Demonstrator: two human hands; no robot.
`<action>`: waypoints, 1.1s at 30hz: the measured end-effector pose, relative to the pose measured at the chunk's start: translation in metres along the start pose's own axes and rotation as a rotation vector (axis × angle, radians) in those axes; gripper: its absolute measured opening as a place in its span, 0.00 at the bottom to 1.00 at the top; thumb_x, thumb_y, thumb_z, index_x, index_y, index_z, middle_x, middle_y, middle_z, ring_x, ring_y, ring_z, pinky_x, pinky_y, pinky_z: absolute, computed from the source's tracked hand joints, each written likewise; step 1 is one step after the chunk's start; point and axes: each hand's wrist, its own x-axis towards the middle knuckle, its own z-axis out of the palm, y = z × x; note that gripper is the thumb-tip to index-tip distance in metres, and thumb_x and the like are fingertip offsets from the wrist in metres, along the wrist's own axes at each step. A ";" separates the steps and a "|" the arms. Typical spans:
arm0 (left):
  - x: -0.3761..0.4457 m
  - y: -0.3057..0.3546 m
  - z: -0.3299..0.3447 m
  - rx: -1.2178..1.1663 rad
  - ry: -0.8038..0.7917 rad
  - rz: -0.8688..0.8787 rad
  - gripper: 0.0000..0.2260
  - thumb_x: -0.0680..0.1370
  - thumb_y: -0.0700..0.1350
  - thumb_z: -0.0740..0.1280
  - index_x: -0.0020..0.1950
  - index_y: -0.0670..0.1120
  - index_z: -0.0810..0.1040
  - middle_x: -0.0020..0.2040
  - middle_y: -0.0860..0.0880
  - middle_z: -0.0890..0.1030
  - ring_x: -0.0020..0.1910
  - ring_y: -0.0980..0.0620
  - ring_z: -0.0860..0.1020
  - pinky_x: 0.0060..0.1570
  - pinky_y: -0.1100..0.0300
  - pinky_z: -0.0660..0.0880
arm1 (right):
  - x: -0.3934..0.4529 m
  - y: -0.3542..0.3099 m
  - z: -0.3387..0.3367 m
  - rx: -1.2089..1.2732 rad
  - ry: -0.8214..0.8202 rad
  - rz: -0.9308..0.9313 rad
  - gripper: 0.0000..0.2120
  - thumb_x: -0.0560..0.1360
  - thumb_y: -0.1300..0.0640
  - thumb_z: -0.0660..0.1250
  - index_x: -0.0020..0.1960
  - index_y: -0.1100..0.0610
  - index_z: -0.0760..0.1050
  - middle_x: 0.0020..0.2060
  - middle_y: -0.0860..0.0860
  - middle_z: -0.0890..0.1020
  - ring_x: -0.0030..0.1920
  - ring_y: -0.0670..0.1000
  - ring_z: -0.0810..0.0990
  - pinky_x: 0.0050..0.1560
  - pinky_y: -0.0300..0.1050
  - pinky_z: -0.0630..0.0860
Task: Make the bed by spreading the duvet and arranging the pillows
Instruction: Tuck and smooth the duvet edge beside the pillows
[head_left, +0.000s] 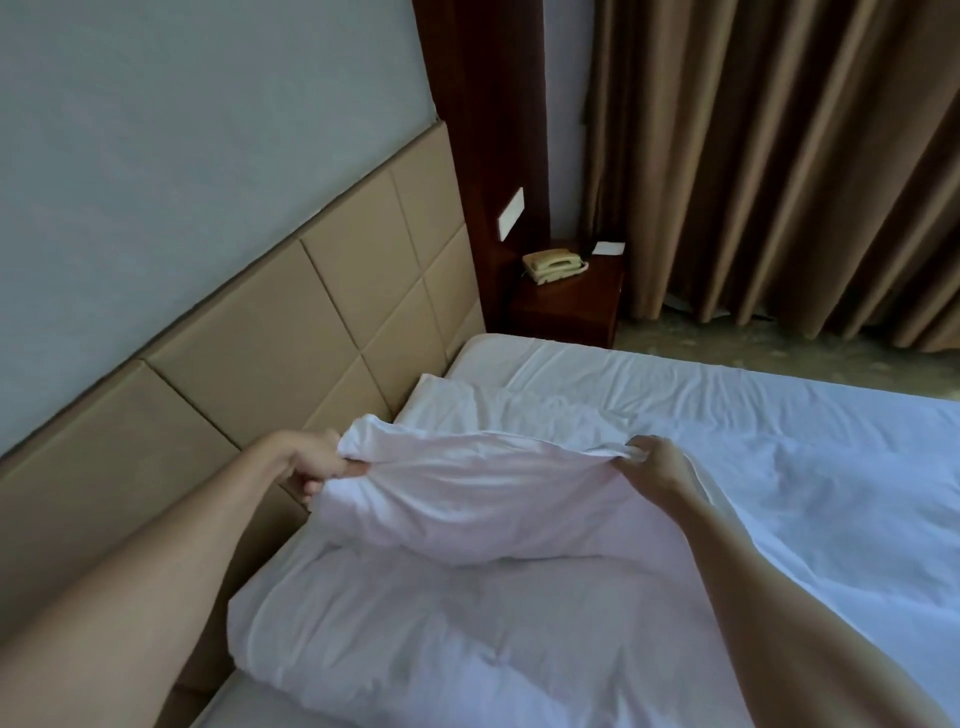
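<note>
A white pillow (467, 499) is lifted off the head end of the bed, held at both ends. My left hand (317, 467) grips its left corner close to the headboard. My right hand (657, 465) grips its right edge. Under the pillow lies the white duvet (415, 623), folded over and rumpled near the front left. A second white pillow (467, 402) lies flat behind, against the headboard. The white sheet (779, 431) covers the rest of the mattress to the right.
A tan padded headboard (291, 322) runs along the left. A dark wooden nightstand (571, 306) with a beige telephone (553, 265) and a white card stands past the bed's far corner. Brown curtains (779, 156) hang at the back right above a strip of floor.
</note>
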 end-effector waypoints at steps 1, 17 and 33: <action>0.003 0.002 -0.003 -0.017 0.040 0.005 0.13 0.80 0.51 0.66 0.49 0.41 0.72 0.22 0.48 0.68 0.19 0.54 0.66 0.23 0.61 0.72 | 0.003 0.000 0.001 0.035 0.018 0.000 0.09 0.69 0.51 0.70 0.36 0.56 0.76 0.28 0.50 0.79 0.34 0.56 0.80 0.36 0.49 0.76; 0.056 0.020 0.052 -0.220 0.183 0.242 0.04 0.80 0.44 0.62 0.48 0.47 0.76 0.49 0.43 0.79 0.40 0.48 0.77 0.40 0.56 0.72 | -0.005 0.004 0.020 0.284 -0.319 0.194 0.06 0.81 0.62 0.61 0.50 0.59 0.77 0.39 0.56 0.82 0.31 0.48 0.80 0.35 0.40 0.72; -0.077 -0.148 0.106 -0.054 0.025 0.277 0.12 0.81 0.49 0.59 0.57 0.45 0.76 0.52 0.46 0.82 0.44 0.49 0.84 0.42 0.58 0.79 | -0.223 -0.015 0.033 0.193 -0.334 0.178 0.07 0.81 0.56 0.61 0.50 0.58 0.77 0.40 0.53 0.83 0.37 0.48 0.83 0.37 0.40 0.77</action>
